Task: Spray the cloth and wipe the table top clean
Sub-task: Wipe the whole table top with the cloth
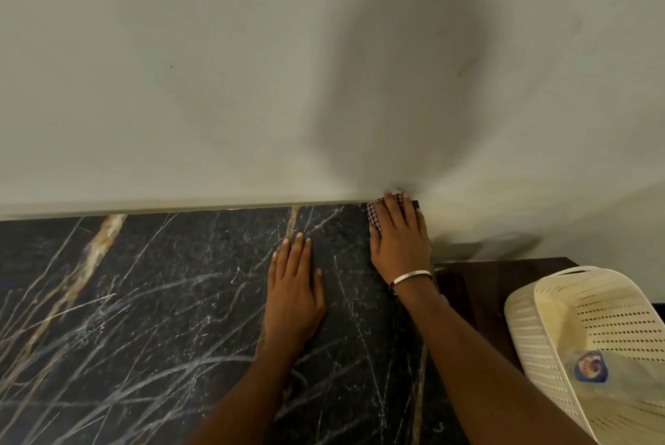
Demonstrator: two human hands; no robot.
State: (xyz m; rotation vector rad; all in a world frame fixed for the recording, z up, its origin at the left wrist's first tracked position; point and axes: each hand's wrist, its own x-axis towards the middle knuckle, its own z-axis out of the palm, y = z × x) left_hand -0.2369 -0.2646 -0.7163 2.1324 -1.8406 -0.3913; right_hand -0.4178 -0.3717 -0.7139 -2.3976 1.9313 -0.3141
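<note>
Head view: we are seeing a dark veined counter (144,300) meeting a pale wall (180,66), a basket (590,336) sitting right. Our left hand (293,286) is lying flat, fingers straight; our right hand (401,239) is pressing the cloth (374,216) flat at the far corner.

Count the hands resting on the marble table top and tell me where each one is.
2. The left hand lies flat on the table top, fingers straight. The right hand presses the checked cloth at the far right corner, against the wall.
</note>
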